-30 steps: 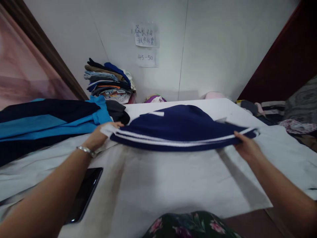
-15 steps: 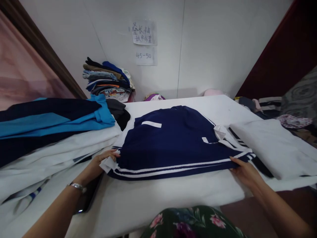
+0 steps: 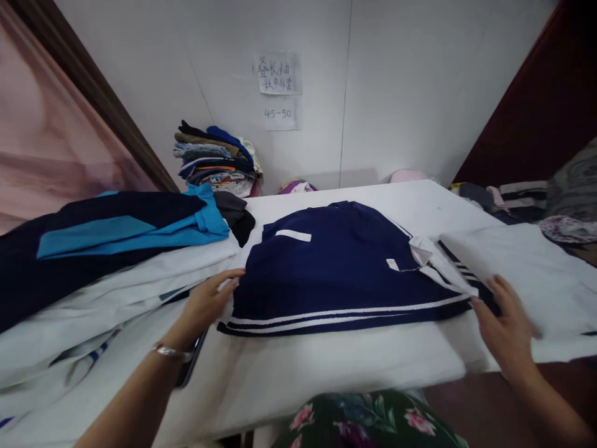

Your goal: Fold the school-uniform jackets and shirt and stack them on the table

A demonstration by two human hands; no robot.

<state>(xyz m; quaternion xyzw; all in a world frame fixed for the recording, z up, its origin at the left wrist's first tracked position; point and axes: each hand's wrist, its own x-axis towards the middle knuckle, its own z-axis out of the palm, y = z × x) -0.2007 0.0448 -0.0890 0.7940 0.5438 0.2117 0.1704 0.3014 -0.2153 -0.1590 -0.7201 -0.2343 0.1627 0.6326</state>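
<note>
A navy jacket (image 3: 326,274) with white stripes along its near edge lies spread on the white table (image 3: 354,367). It has a white strip at the upper left and a small white tag near the right end, where pale lining shows. My left hand (image 3: 209,305), with a silver bracelet at the wrist, pinches the jacket's left edge between thumb and fingers. At the right corner, my right hand (image 3: 506,323) has its fingers spread and slightly blurred, the thumb close to the striped end; I cannot tell whether it touches.
To the left lie loose blue-and-black clothes (image 3: 116,224) over white garments (image 3: 140,286). A phone (image 3: 191,364) lies partly under my left forearm. Folded clothes are stacked (image 3: 217,162) at the back left. A white garment (image 3: 517,274) lies at the right. Handwritten papers (image 3: 280,74) hang on the wall.
My left hand has moved up along the jacket's left edge. My right hand has slid right to the corner and its fingers have spread. The view has shifted slightly.
</note>
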